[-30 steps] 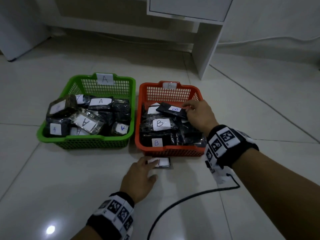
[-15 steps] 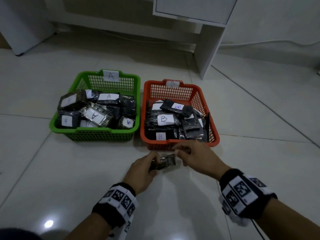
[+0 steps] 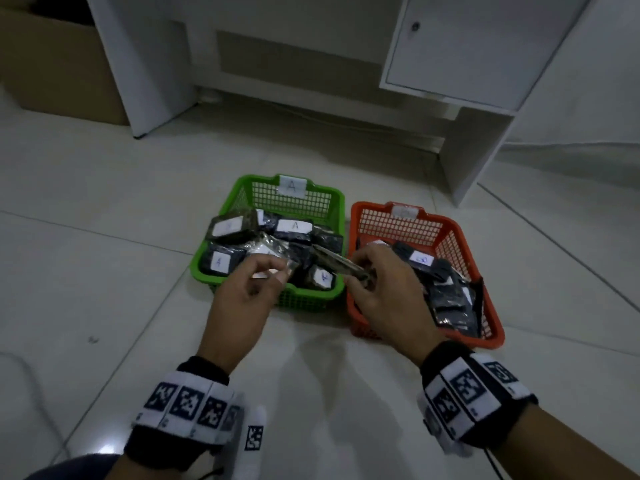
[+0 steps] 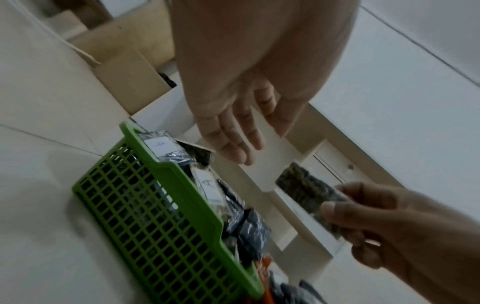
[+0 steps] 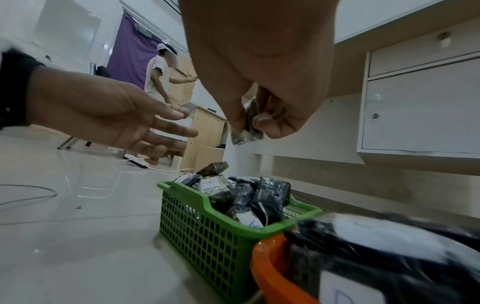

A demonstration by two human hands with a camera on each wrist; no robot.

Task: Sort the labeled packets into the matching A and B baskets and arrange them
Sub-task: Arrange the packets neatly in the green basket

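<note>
The right hand (image 3: 388, 289) pinches a flat packet (image 3: 341, 266) of clear, crinkly plastic with dark, speckled contents, thumb on one face and fingertips (image 5: 261, 120) curled against the other. The packet is a thin rectangle held in the air above the near right corner of the green basket (image 3: 304, 301). In the head view its long axis runs from the grip up and left, its free end pointing over the packets inside that basket. Which letter it carries cannot be read in any view.

The left hand (image 3: 242, 299) hangs just left of the packet, above the green basket's near rim, its grip released: the fingers (image 4: 233, 144) are loosely spread and touch nothing.

The green basket is a rectangular plastic tub with lattice walls and a white tag marked A on its far wall. It is heaped with glossy dark packets (image 3: 294, 228) bearing white paper labels, several reading A, lying at mixed angles. Touching its right side stands the orange basket (image 3: 485, 310), same lattice make, also piled with dark shiny packets; its tag is too blurred to read. Both sit on a pale glossy tile floor (image 3: 104, 271). Beyond the green basket stands a white cabinet (image 3: 467, 50) with a small round knob, and far left of it a brown cardboard box (image 3: 59, 64).
</note>
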